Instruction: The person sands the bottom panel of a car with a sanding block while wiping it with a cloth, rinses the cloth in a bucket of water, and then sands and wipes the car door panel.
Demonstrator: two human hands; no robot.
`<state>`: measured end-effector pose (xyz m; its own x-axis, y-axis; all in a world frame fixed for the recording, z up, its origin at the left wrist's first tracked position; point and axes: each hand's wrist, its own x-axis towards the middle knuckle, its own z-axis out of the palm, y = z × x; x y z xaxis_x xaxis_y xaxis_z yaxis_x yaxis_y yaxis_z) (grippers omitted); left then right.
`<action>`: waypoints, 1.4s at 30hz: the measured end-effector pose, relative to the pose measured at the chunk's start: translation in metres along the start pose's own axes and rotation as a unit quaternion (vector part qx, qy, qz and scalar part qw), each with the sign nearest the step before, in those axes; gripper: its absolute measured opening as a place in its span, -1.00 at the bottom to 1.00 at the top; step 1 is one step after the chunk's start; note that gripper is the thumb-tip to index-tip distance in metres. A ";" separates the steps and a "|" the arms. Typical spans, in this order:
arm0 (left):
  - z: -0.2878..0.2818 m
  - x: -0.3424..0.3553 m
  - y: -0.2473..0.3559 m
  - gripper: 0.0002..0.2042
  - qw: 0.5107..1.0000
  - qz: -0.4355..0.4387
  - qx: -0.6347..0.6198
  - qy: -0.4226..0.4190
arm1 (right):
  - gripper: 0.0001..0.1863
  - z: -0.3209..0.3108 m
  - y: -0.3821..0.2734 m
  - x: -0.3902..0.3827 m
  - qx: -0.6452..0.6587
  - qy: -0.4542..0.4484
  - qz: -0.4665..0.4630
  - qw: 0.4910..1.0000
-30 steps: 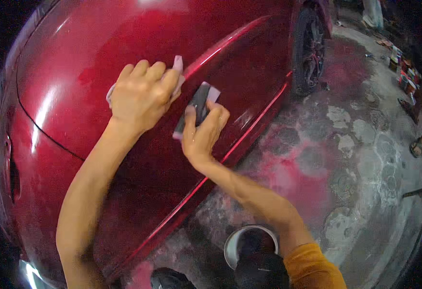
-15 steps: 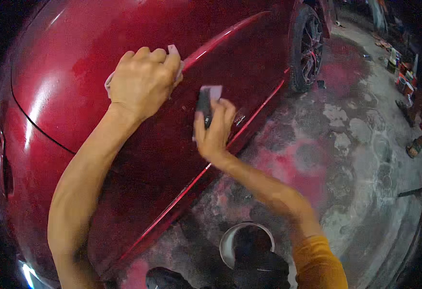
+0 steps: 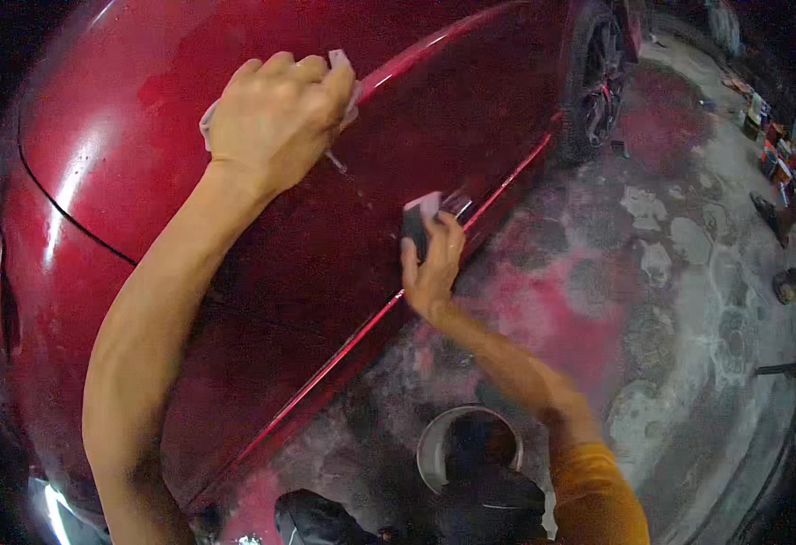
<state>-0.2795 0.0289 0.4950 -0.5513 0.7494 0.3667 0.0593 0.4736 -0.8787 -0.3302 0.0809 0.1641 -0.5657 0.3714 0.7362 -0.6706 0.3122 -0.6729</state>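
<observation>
The glossy red car door panel (image 3: 471, 100) fills the left and middle of the view. High on it, my left hand (image 3: 280, 113) is closed in a fist, knuckles up, against the panel. A pale, wrinkled cloth (image 3: 353, 107) pokes out on both sides of that fist. Lower on the door, my right hand (image 3: 434, 272) grips a dark block (image 3: 414, 229) with a pale pinkish end between thumb and fingers. The block sits just above the bright lower trim line (image 3: 343, 359); motion blurs it, and its underside is hidden.
A dark wheel (image 3: 589, 86) stands at the far end of the car. A round bucket (image 3: 432, 454) is on the stained concrete floor (image 3: 589, 309) near my dark-clad legs. Several cans and small items (image 3: 775, 154) line the far right.
My right hand and the block have moved down and to the right, closer to the lower trim. My left hand appears slightly higher, still on the cloth; the view has shifted a little.
</observation>
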 end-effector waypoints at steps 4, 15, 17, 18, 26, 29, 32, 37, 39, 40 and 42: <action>0.008 -0.001 0.000 -0.90 0.998 0.013 -0.035 0.043 | -0.53 0.016 0.005 0.047 -0.055 0.124 0.206 0.969; -0.039 -0.061 -0.015 -0.72 0.999 -0.012 -0.031 -0.033 | -0.46 0.009 -0.149 0.010 0.129 0.054 -0.073 0.987; -0.049 -0.088 -0.021 -0.74 0.999 -0.018 -0.027 -0.029 | -0.52 0.003 -0.151 0.032 0.103 0.093 0.123 0.983; -0.051 -0.097 -0.025 -0.72 1.000 0.000 -0.012 -0.022 | -0.54 0.002 -0.157 0.038 0.115 0.074 0.197 0.971; -0.063 -0.112 -0.030 -0.72 0.999 0.024 -0.008 -0.025 | -0.47 0.010 -0.226 -0.004 0.219 0.079 0.045 0.972; -0.069 -0.122 -0.035 -0.71 0.999 0.033 0.010 -0.020 | -0.49 0.017 -0.197 0.013 0.143 0.128 0.186 0.963; -0.062 -0.124 -0.031 -0.72 1.000 0.017 0.005 -0.007 | -0.51 0.018 -0.199 0.017 0.148 0.125 0.212 0.958; -0.067 -0.127 -0.034 -0.75 0.999 0.007 -0.046 -0.013 | -0.49 0.012 -0.216 -0.018 0.224 0.026 -0.004 0.974; -0.076 -0.133 -0.041 -0.75 0.999 0.002 -0.038 -0.014 | -0.44 0.013 -0.201 -0.011 0.204 0.079 0.012 0.976; -0.080 -0.136 -0.043 -0.76 0.999 -0.010 -0.028 -0.010 | -0.43 0.016 -0.194 -0.005 0.191 0.089 0.043 0.977; -0.080 -0.139 -0.042 -0.77 0.999 -0.030 -0.019 0.012 | -0.41 0.022 -0.188 0.000 0.165 0.102 0.113 0.975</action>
<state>-0.1390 -0.0580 0.5058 -0.5356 0.7291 0.4261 0.0579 0.5351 -0.8428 -0.2145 0.0034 0.2922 -0.6325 0.5740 0.5201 -0.6770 -0.0835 -0.7312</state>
